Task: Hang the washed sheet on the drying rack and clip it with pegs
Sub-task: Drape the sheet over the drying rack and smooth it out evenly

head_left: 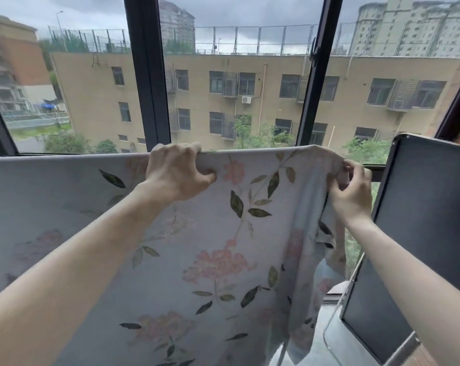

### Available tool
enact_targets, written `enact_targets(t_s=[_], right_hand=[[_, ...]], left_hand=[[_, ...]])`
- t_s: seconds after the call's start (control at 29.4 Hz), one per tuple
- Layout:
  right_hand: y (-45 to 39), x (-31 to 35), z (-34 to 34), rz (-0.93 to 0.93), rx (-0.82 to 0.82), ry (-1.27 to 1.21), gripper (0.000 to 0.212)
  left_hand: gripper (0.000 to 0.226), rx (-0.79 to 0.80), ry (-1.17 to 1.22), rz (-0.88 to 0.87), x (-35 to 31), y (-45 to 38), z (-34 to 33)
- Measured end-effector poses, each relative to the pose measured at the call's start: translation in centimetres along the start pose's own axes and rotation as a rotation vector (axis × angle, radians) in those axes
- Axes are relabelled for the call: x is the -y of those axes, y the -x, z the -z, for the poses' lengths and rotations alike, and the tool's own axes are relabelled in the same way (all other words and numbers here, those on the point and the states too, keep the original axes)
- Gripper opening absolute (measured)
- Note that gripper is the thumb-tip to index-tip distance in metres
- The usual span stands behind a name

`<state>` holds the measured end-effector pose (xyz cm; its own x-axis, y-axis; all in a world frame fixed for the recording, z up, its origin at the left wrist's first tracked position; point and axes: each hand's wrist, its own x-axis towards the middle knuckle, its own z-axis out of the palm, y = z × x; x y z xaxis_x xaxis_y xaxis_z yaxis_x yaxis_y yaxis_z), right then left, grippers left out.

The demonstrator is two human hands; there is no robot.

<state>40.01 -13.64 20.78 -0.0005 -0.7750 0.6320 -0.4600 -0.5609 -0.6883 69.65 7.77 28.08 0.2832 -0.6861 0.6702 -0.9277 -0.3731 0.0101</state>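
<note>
One floral sheet (pixel 218 233) — top fold runs left-right; your left hand (pixel 176 173) grips it, right hand (pixel 351 192) pinches its bunched corner.

Dim overcast daylight through window (pixel 236 75); edges bowed.

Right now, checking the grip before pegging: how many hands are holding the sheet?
2. The left hand grips the sheet along its top fold, near the middle. The right hand pinches the bunched right corner.
</note>
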Motion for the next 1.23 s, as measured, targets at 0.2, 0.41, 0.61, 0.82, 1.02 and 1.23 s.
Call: enact_targets(t_s=[0.2,0.41,0.61,0.82,1.02,1.23], right_hand=[[-1.7,-2.0,0.2,-0.084,-0.068,0.004,0.030],[-4.5,-2.5,1.3,-0.069,-0.102,-0.054,0.018],[-10.0,0.6,2.2,-0.019,-0.183,-0.030,0.018],[-13.4,0.6,-0.1,-0.148,-0.024,-0.002,0.016],[-10.6,-2.9,-1.0,-0.342,0.214,-0.065,0.004],[-1.4,-3.2,-0.7,-0.180,-0.120,-0.307,0.012]], left_hand=[[0.045,0.061,-0.009,0.021,0.0,0.0,0.5],[0.042,0.097,0.014,-0.006,0.2,0.4,1.2],[0.034,0.180,0.008,-0.040,0.4,0.2,1.8],[0.033,0.211,0.012,-0.062,0.4,-0.2,1.9],[0.031,0.207,0.005,-0.031,1.5,-0.1,2.2],[0.032,0.187,0.016,-0.047,1.3,0.6,2.3]])
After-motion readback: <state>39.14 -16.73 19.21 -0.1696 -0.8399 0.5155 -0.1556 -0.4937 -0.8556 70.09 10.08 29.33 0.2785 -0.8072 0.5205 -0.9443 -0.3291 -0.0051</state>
